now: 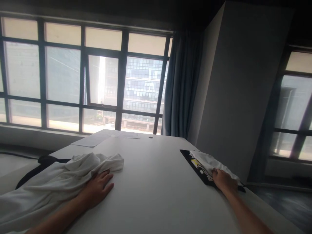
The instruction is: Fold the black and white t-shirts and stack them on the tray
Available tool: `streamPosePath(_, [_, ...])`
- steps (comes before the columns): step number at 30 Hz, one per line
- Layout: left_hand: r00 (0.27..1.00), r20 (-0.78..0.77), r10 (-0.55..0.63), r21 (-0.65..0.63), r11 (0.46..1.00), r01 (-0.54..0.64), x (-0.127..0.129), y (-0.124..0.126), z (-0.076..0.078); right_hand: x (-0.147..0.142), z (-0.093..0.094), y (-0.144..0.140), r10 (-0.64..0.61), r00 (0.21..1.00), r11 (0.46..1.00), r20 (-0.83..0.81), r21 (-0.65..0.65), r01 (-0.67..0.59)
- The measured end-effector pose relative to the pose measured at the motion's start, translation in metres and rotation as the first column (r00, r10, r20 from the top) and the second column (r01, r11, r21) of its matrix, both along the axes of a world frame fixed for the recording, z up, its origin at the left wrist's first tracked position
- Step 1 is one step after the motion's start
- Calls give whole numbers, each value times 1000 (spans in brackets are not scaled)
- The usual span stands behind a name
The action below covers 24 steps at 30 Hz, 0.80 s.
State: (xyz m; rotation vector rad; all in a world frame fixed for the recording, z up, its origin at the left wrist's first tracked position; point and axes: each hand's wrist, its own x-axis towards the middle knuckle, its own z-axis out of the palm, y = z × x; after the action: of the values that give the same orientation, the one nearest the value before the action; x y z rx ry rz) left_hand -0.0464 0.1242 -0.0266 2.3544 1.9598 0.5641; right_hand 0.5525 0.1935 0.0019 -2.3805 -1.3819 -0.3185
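Observation:
My left hand (97, 188) lies flat on the white table (156, 182), fingers spread, its fingertips touching the edge of a crumpled white garment (63, 177) that trails off the table's left side. My right hand (224, 180) rests at the table's right edge on a small white cloth (207, 161) that lies over a black tray (188, 157) holding something yellow and white. The fingers curl onto the cloth, but I cannot make out a firm grip.
Sheets of paper (91, 140) lie at the far end of the table by the large windows (102, 81). A blue curtain (181, 87) hangs at the window's right. A grey wall panel (239, 91) stands beside the table. A dark chair (41, 162) sits left.

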Motion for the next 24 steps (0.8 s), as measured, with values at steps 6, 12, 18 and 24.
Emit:
streamPosePath(6, [1000, -25, 5, 1, 1000, -5, 3, -2, 1, -20, 68, -21, -91, 969, 886, -230, 426, 185])
streamPosePath(12, [998, -68, -13, 47, 999, 16, 10, -9, 9, -101, 132, -65, 361, 929, 628, -85, 759, -175])
streamPosePath(18, [982, 79, -169, -14, 985, 171, 75, -67, 32, -207, 130, -123, 765, 619, 507, -177, 757, -411])
streamPosePath(24, [769, 503, -395, 42, 899, 435, 135, -118, 42, -261, 101, -163, 863, 208, 501, -460, 731, -463])
